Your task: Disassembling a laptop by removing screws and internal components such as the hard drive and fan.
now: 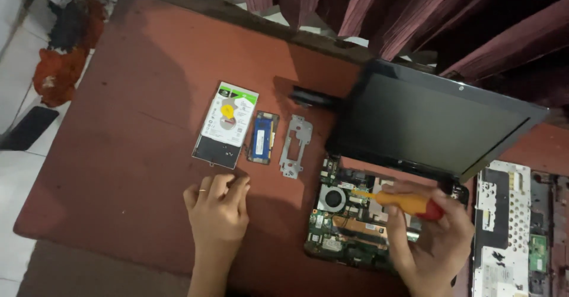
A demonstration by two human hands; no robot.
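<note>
My right hand (430, 238) grips an orange and red screwdriver (406, 203), its tip pointing left over the exposed green circuit board (347, 223) of an opened laptop with a round fan (332, 199). The laptop's dark screen (430, 122) tilts up behind the board. My left hand (218, 209) rests flat on the reddish-brown table (136, 131), fingers together, holding nothing, just below a hard drive (226, 124). To the right of the drive lie a blue memory module (262, 137) and a metal bracket (295, 145).
A removed laptop cover with a white metal plate (502, 226) lies at the right edge. Dark red curtains (415, 13) hang behind the table. Red and black cloth (62, 48) lies on the white floor at left. A small black part (311, 97) sits behind the bracket.
</note>
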